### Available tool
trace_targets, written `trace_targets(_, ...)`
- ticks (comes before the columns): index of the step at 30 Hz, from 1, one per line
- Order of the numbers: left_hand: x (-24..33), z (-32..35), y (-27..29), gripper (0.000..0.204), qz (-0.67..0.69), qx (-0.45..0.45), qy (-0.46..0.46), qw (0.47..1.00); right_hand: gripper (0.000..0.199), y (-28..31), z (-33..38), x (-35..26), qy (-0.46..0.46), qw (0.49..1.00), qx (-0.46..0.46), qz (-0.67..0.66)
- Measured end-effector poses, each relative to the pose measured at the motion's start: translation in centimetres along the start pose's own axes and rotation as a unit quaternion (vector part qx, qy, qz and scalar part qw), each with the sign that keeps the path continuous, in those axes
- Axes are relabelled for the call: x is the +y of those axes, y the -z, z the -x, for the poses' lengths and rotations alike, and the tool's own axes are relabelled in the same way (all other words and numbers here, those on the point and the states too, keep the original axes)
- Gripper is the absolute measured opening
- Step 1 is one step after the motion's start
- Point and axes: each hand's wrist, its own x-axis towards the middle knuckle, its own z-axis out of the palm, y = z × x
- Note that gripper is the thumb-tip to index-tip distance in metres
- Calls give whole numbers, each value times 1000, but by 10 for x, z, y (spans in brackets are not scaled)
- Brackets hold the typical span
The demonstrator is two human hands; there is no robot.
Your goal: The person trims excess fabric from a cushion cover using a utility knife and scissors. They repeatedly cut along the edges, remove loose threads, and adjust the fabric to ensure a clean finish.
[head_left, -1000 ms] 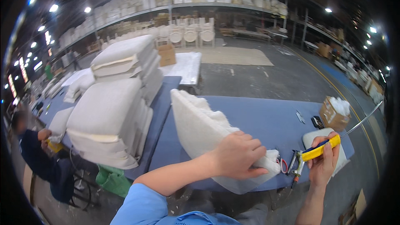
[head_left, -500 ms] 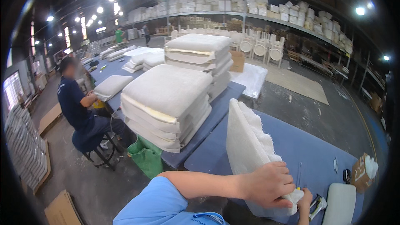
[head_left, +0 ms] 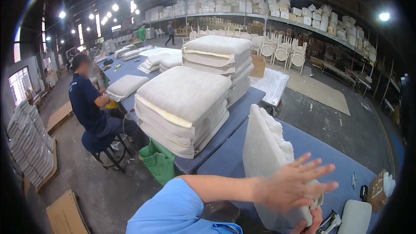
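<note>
A seat cushion (head_left: 262, 151) in off-white fabric stands on its edge on the blue table, its frayed fabric edge facing right. My left hand (head_left: 297, 186) reaches across it with fingers spread, holding nothing, over the lower corner; whether the palm touches the fabric I cannot tell. Below it, my right hand (head_left: 314, 222) is curled round the cushion's bottom corner, partly hidden by the cushion and cut by the frame edge. A staple gun (head_left: 333, 223) lies just right of my right hand. Beyond it is a small pale padded panel (head_left: 355, 219).
Stacked upholstered cushions (head_left: 182, 99) rise on the adjoining table to the left. A green sack (head_left: 158, 162) hangs below them. A cardboard box (head_left: 379, 190) stands at the table's right end. A co-worker (head_left: 89, 99) sits on a stool by a cushion at the left.
My left hand has let go of the cushion's corner and spread its fingers. The thin shaft with a yellow part by my right hand no longer shows. The whole view has shifted slightly.
</note>
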Motion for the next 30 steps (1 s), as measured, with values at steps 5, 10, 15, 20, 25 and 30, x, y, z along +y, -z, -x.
trace_targets(5,-83,24,34,65,-161,-39,183,969,48,-10,5,6,23,998,59,8)
trace_targets(10,-173,39,62,59,-46,-86,325,941,44,-1,18,14,15,997,73,1)
trace_targets(15,-216,70,62,54,297,186,417,839,43,-10,23,16,47,996,57,-50)
trace_targets(20,-195,75,52,31,517,341,444,648,48,-8,30,14,57,994,76,-46)
trace_targets(25,-154,86,76,20,474,467,370,648,70,-23,2,62,-39,964,236,-118)
trace_targets(30,-114,115,64,22,476,511,281,658,67,-32,-30,77,-125,849,273,-434)
